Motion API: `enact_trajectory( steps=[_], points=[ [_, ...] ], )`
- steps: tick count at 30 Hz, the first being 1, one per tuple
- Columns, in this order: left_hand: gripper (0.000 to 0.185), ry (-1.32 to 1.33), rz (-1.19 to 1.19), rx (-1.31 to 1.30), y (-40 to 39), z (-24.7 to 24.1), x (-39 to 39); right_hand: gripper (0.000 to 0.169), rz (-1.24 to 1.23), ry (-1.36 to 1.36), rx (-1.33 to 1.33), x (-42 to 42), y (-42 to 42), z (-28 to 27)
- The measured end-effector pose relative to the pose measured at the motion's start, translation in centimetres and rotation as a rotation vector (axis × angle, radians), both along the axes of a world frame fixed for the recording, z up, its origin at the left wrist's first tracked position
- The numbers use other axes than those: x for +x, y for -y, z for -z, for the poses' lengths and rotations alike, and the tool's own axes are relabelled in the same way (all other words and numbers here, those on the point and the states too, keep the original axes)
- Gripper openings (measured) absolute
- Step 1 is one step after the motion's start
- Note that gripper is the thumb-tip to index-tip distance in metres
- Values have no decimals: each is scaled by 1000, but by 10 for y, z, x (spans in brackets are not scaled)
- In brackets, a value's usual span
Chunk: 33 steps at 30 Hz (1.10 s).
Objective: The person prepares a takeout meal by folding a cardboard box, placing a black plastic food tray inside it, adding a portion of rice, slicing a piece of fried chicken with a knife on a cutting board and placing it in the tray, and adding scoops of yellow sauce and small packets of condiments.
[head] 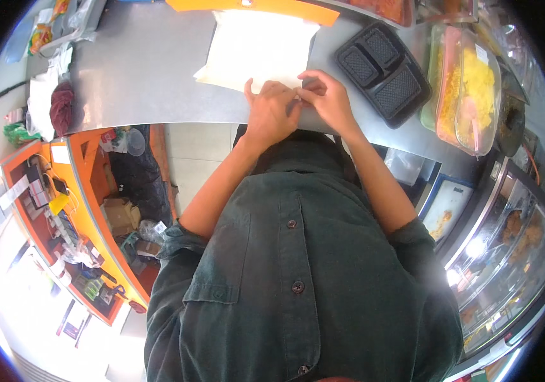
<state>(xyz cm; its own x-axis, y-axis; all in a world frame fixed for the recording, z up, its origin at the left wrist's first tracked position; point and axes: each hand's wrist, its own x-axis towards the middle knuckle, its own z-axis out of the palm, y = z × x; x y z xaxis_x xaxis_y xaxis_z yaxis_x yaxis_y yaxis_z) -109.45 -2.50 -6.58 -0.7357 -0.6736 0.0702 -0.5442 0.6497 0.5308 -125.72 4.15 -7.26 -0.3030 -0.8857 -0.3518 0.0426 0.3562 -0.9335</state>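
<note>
A stack of white paper sheets [263, 47], washed out by glare, lies on the stainless-steel counter [148, 71] in front of me. At its near right corner my left hand [272, 112] and my right hand [329, 100] meet, fingertips almost touching. Something small and pale may be between them, too small to make out. My left hand is palm down over the near edge of the paper, its fingers curled. My right thumb and index finger are bent towards the left fingertips. Right of my hands sits a black plastic compartment tray [382, 71] with three wells.
A lidded clear container [473, 90] of yellow food with a pink spoon stands at the right. Beyond the paper runs an orange strip [253, 5]. A dark red cloth [62, 107] lies at the counter's left end. A glass food display case [506, 258] is at lower right.
</note>
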Motion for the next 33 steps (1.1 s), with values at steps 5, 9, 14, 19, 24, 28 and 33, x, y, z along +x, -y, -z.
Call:
enact_trajectory(
  steps=[5, 9, 14, 19, 24, 28, 33],
  points=[
    [15, -29, -92, 25, 10, -6, 8, 22, 46, 79, -84, 14, 11, 13],
    [17, -10, -126, 47, 13, -1, 19, 20, -88, -321, -157, 16, 19, -1],
    [13, -110, -107, -39, 10, 4, 27, 17, -187, -556, -255, 10, 25, -6],
    [15, -103, -81, -25, 11, 3, 25, 16, -346, -683, -355, -2, 29, -5],
    [13, -93, -103, -119, 17, 3, 26, 16, -482, -738, -463, -10, 43, -2],
    [11, 13, -157, -257, 22, 1, 35, 22, -582, -796, -529, -2, 60, 13],
    [8, 99, -275, -210, 27, -8, 84, 29, -629, -763, -591, 51, 80, 18]
  ],
)
